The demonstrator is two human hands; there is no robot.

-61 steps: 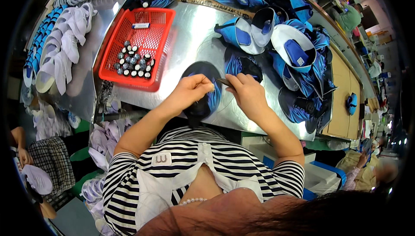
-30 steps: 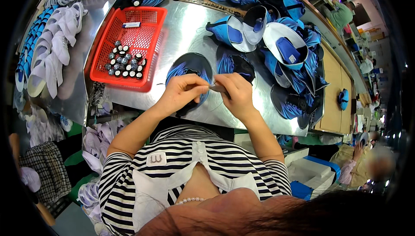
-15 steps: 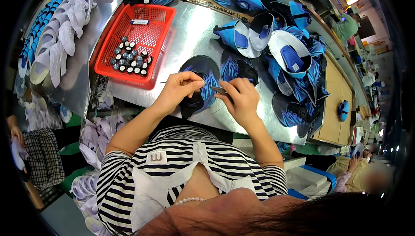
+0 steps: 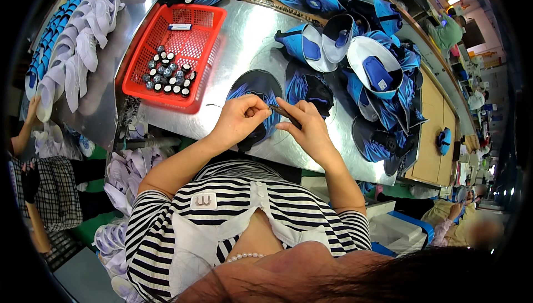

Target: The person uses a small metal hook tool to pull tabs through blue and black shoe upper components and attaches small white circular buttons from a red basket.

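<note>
A blue-and-black shoe upper (image 4: 254, 84) lies on the metal table in front of me, its near part under my hands. My left hand (image 4: 239, 121) is closed in a pinch over its near edge; what the fingertips hold is too small to make out. In my right hand (image 4: 308, 131) is a small, dark, slim metal tool like thread snips (image 4: 286, 115), its tip touching or nearly touching my left fingertips. Just right of this upper lies another blue-and-black upper (image 4: 316, 93).
A red plastic basket (image 4: 186, 39) with several small black-and-white round pieces stands at the left. More blue uppers (image 4: 383, 108) are heaped at the right. White uppers (image 4: 86, 53) are stacked at the far left, where a co-worker's hand (image 4: 32, 108) touches them.
My hands have come together, the tool's tip now at my left fingertips. At the far left, the co-worker's hand has risen to the white uppers.
</note>
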